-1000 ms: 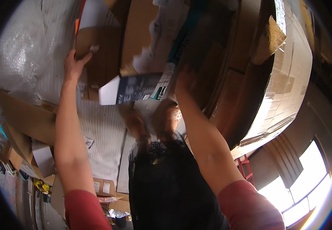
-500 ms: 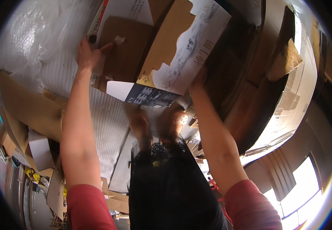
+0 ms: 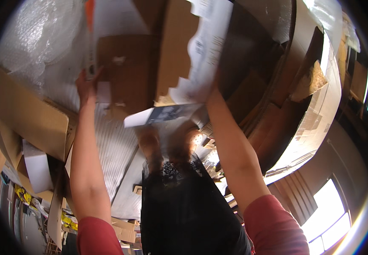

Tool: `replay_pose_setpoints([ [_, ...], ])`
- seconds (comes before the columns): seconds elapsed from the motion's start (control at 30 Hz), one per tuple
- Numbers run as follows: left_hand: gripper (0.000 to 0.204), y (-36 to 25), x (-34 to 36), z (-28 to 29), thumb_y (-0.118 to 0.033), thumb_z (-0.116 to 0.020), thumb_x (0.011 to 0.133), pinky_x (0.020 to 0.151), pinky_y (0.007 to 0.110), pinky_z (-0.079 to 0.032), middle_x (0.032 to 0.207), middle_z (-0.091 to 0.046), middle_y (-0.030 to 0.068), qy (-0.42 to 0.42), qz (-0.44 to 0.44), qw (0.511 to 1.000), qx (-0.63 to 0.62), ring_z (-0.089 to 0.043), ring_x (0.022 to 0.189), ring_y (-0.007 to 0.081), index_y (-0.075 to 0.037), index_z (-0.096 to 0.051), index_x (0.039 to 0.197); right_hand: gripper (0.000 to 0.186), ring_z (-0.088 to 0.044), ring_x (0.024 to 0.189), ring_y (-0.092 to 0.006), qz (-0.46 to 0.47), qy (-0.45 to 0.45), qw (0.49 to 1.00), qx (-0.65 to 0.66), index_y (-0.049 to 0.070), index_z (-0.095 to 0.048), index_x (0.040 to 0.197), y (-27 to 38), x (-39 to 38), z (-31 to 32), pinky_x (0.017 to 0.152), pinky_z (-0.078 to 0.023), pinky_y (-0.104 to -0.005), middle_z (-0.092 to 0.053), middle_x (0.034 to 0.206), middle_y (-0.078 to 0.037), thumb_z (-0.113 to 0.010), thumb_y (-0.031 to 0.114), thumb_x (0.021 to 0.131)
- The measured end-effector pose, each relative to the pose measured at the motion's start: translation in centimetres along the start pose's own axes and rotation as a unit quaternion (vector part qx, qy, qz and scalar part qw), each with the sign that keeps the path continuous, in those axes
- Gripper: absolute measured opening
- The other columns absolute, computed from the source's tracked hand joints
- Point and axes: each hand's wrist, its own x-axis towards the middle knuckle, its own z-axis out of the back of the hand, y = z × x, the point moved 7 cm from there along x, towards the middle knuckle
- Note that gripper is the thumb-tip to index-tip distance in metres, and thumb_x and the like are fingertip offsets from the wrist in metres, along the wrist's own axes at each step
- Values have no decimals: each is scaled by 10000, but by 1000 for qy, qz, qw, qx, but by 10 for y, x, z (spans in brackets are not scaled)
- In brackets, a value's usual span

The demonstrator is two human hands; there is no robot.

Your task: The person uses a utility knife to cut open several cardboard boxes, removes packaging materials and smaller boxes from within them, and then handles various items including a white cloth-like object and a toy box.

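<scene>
A cardboard box (image 3: pixel 128 68), brown inside with white printed outer sides, is held between my two hands. My left hand (image 3: pixel 86 87) is closed on the box's left wall near its lower corner. On the other side, my right hand (image 3: pixel 213 90) grips the white right wall, its fingers mostly hidden behind the box. That wall's brown paper face has a ragged torn edge. A dark printed end flap (image 3: pixel 167 112) with a white tip hangs toward me at the near end. Motion blurs the box.
At the right stands a large curved cardboard container (image 3: pixel 307 127) with dark inner walls. Clear bubble wrap (image 3: pixel 35 38) lies at the far left, above open brown cartons (image 3: pixel 31 112). My feet (image 3: pixel 188 138) are just below the box, on a pale ribbed surface (image 3: pixel 118 170).
The box has turned more upright in view and shifted left and slightly nearer, both hands going with it. Its near end flap now tilts differently, showing less of its printed face.
</scene>
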Motion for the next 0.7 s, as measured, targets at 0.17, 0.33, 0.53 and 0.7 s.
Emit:
replay_pose_setpoints([
  [0.17,689,11,24,51,-495,-657,743,896,370,-390,1077,-579,247,-117,-10,989,91,-548,1016,331,34,-530,1164,434,-564,971,-226,78,2,993,-94,-39,-512,1134,4,48,-48,837,-442,-317,-594,1060,-157,-643,137,759],
  [0.33,653,-22,10,60,-514,-609,777,950,389,-365,1070,-570,229,-199,9,964,175,-481,1110,337,-6,-534,1179,423,-555,982,-203,37,67,992,-104,-31,-480,1190,-1,38,-53,843,-435,-301,-585,1084,-150,-586,152,823],
  [0.53,562,-27,29,44,-475,-582,801,937,391,-377,1093,-561,205,-95,-82,981,151,-499,1089,345,-54,-544,1172,369,-562,903,-178,-4,98,992,85,21,-503,1161,-11,26,-79,746,-465,-296,-579,1051,-83,-490,257,879],
  [0.7,556,-43,3,63,-437,-468,884,951,376,-370,1163,-536,243,-159,51,986,7,-508,1090,353,53,-523,1141,348,-567,868,-179,-37,64,996,57,30,-519,1131,-7,24,-84,720,-467,-300,-582,1022,-76,-473,267,881],
])
